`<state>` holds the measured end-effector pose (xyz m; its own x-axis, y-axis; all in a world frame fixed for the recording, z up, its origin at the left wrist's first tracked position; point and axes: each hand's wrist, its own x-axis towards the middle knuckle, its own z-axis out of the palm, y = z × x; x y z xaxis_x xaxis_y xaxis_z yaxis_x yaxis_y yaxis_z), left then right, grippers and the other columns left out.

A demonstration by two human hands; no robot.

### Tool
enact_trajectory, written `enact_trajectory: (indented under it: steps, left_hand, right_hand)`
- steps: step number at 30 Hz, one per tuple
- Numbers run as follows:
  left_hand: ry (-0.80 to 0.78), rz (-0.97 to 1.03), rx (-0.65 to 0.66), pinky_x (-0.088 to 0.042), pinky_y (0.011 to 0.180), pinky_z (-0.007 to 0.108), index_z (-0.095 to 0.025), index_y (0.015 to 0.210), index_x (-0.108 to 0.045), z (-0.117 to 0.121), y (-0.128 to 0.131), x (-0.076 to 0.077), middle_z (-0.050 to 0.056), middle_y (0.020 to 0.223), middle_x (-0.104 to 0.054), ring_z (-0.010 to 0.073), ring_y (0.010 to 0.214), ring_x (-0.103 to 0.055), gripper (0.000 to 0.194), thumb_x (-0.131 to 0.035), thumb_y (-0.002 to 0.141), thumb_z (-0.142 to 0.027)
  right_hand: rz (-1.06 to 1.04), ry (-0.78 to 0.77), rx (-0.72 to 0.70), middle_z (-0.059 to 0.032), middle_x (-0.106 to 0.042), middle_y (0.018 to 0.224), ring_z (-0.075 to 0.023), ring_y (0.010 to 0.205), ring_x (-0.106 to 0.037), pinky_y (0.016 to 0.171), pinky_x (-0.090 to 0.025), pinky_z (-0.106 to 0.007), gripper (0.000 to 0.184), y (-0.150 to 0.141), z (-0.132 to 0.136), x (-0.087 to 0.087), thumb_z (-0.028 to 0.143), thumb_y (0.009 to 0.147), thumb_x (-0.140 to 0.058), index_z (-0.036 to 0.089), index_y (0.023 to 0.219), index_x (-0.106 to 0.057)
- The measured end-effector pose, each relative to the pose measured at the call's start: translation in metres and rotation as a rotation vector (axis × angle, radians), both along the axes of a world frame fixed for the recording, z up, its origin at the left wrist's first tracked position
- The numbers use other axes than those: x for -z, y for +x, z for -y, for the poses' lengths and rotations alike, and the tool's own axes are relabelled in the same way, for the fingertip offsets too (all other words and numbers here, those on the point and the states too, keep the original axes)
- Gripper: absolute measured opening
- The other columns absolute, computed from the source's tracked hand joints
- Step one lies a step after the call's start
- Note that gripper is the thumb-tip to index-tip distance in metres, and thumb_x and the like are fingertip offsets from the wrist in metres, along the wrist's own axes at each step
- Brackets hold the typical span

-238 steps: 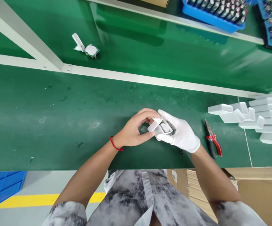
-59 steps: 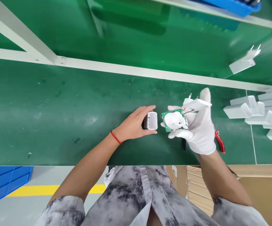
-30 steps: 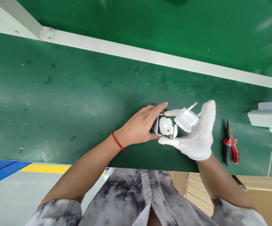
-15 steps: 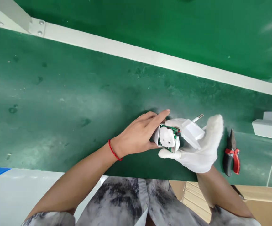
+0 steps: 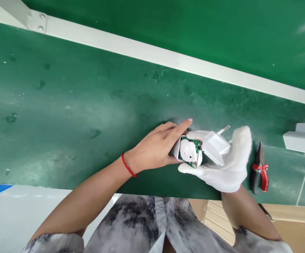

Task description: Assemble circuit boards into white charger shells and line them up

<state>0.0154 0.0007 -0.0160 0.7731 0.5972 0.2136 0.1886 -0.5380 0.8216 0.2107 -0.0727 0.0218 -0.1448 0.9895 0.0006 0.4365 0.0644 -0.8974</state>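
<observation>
My bare left hand (image 5: pixel 156 146) is closed round a white charger housing (image 5: pixel 177 150), its index finger stretched along the top. From the housing's open end a green circuit board (image 5: pixel 198 144) sticks out, its face covered by a white lump of paste (image 5: pixel 188 150). In a white glove, my right hand (image 5: pixel 225 172) is closed on the charger's white plug cover (image 5: pixel 215 146), whose metal pins point up and right. Its thumb lies below the board. A short dark and red lead seems to run between board and cover. The right fingertips are partly hidden.
Pliers (image 5: pixel 259 170) with red and black handles lie right of my gloved hand. Farther right stands a white bracket (image 5: pixel 302 138) on the green table (image 5: pixel 63 119). A white metal bar (image 5: pixel 142 56) crosses behind. Cardboard (image 5: pixel 294 228) shows below the front edge.
The view has shifted slightly. Both hands keep their hold on the charger parts, and the plug cover sits at nearly the same tilt beside the board.
</observation>
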Motion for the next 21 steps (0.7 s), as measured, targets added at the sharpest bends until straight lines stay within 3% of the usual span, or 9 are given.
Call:
enact_trajectory:
  steps: [2,7,12,16,21]
  left_hand:
    - [0.013,0.007,-0.005,-0.054,0.098,0.044,-0.022,0.156,-0.009,0.0,0.0,0.0,0.012,0.127,-0.066,0.0287,0.114,-0.062,0.098,-0.076,0.085,-0.033]
    - [0.042,0.032,-0.014,-0.054,0.097,0.043,-0.018,0.156,-0.01,0.0,0.0,0.0,0.012,0.124,-0.067,0.0286,0.112,-0.062,0.1,-0.077,0.083,-0.03]
    - [0.042,0.022,-0.008,-0.054,0.096,0.043,-0.022,0.156,-0.004,-0.001,0.0,0.001,0.012,0.126,-0.067,0.0282,0.11,-0.063,0.102,-0.076,0.084,-0.033]
    - [0.072,0.034,-0.018,-0.056,0.094,0.042,-0.02,0.156,-0.005,0.0,0.001,0.001,0.012,0.124,-0.068,0.0278,0.106,-0.063,0.104,-0.078,0.083,-0.033]
    - [0.074,0.033,-0.025,-0.056,0.094,0.042,-0.02,0.156,-0.005,0.001,0.002,0.002,0.012,0.123,-0.068,0.0283,0.107,-0.063,0.103,-0.077,0.082,-0.032]
  right_hand:
    - [0.01,0.046,0.002,-0.0035,-0.065,0.122,-0.025,0.105,-0.07,0.088,-0.062,-0.042,0.09,0.0,0.0,0.0,0.045,0.075,-0.083,0.04,0.149,-0.031]
    - [0.114,0.034,-0.006,-0.007,-0.067,0.118,-0.0274,0.1,-0.071,0.083,-0.063,-0.042,0.085,-0.001,0.001,-0.002,0.051,0.073,-0.082,0.038,0.145,-0.038]
    - [0.13,0.103,-0.009,-0.0077,-0.066,0.12,-0.0277,0.105,-0.07,0.087,-0.062,-0.045,0.098,-0.001,0.003,-0.001,0.05,0.08,-0.077,0.041,0.156,-0.016]
    - [0.112,0.196,-0.028,-0.0057,-0.065,0.12,-0.0258,0.102,-0.07,0.089,-0.061,-0.045,0.106,0.0,0.002,0.003,0.046,0.077,-0.081,0.044,0.157,-0.011]
    - [0.096,0.202,-0.056,-0.0051,-0.065,0.123,-0.0243,0.1,-0.071,0.086,-0.062,-0.043,0.11,0.001,0.001,0.008,0.046,0.081,-0.077,0.044,0.157,0.001]
